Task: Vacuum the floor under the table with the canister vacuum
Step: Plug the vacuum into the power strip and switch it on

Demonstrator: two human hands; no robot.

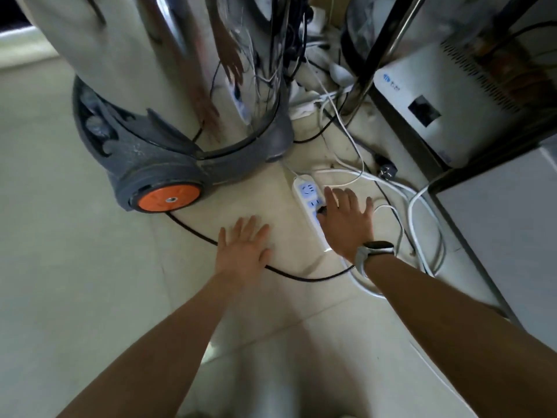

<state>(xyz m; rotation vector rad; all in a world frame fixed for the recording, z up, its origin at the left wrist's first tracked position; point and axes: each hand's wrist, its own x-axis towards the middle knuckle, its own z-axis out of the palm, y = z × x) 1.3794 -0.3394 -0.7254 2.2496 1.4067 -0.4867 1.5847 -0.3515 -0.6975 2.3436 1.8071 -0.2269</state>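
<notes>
The canister vacuum [156, 86] stands upper left, a shiny steel drum on a grey base with an orange wheel [169, 198]. Its black power cord [193, 229] runs from under the wheel across the tiled floor, passes under my left hand and curves toward a white power strip [306, 191]. My left hand [245, 245] lies flat over the cord, fingers straight and spread. My right hand [346, 220], a watch on its wrist, covers the strip's near half, fingers extended. A black plug [322, 210] shows under its thumb; the hand hides whether it is pinched.
White cables [422, 206] loop on the floor right of the strip. A loose black plug [387, 170] lies behind them. A white appliance [446, 104] sits on a dark low shelf at upper right, by a metal table leg [382, 46]. A white cabinet [512, 230] bounds the right.
</notes>
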